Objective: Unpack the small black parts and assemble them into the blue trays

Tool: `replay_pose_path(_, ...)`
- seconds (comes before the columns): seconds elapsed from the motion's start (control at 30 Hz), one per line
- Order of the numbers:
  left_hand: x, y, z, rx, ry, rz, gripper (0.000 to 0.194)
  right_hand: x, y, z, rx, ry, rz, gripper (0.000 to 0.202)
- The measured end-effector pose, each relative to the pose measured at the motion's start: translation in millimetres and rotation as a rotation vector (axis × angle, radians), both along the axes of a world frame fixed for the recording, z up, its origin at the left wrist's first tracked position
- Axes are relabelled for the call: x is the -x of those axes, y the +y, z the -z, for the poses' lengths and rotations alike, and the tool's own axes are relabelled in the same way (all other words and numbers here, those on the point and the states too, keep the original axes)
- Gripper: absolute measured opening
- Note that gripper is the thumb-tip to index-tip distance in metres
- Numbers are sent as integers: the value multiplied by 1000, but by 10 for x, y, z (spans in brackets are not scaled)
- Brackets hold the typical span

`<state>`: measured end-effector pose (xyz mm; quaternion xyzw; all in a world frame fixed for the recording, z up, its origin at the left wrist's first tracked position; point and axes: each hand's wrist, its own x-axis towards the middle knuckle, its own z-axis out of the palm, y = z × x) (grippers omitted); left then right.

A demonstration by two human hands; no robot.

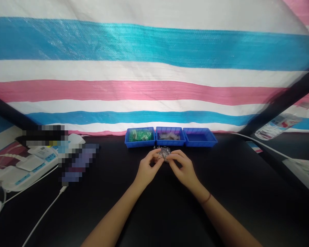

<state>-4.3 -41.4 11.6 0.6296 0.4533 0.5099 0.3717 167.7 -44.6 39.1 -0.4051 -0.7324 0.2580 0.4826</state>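
Between my two hands is a small clear plastic bag (165, 153) with greyish contents too small to make out. My left hand (149, 166) pinches its left side between thumb and fingers. On the right side, my right hand (182, 167) grips it in the same way, with a thin dark band round the wrist. Just beyond the bag stand three blue trays in a row. The left tray (140, 145) holds green packing with pale small pieces. In the middle tray (170, 142) lie clear bags, and the right tray (201, 142) shows a bare bottom.
At the left lie a white power strip (41, 164), plugs, cables and a blurred-out phone-like object (81, 161). To the right are a plastic bottle (276, 126), a white cable and another white power strip (302, 173). A striped sheet (154, 72) hangs behind the black table (159, 212).
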Motion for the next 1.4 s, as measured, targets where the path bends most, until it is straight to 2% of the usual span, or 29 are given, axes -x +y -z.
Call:
replay_pose_path(0.13,8,20,18,-15,-11,-32,59,19,-19,39,142,105,-44,29)
replay_pose_path(0.17,12,22,11,-11,0,-39,57,22,-16,60,167,130,-45,33)
replay_pose_path(0.23,20,22,-10,-14,36,-44,42,23,0,100,203,168,-33,37)
replay_pose_path(0.33,27,18,-43,-64,90,-39,16,21,38,125,264,201,24,28)
replay_pose_path(0.4,33,18,-52,-120,98,-40,13,21,57,107,331,219,30,24)
replay_pose_path(0.5,48,24,-42,-205,105,-34,10,29,64,62,444,270,-37,28)
replay_pose_path(0.6,67,31,-30,-245,141,-34,12,48,51,42,491,347,-94,23)
replay_pose_path(0.83,72,-2,-75,-179,108,58,26,70,43,67,458,373,-46,34)
replay_pose_path(0.93,51,-15,-57,-128,101,43,22,67,35,65,421,334,-76,27)
replay_pose_path(1.1,23,-6,-1,-46,68,-7,36,69,9,71,371,257,-101,19)
replay_pose_path(1.17,21,-6,-11,-65,79,-15,32,67,9,78,353,228,-95,17)
replay_pose_path(1.27,21,-11,-51,-117,103,-6,17,61,21,84,327,196,-79,15)
replay_pose_path(1.4,22,-6,-76,-179,102,-12,9,41,45,74,266,144,48,14)
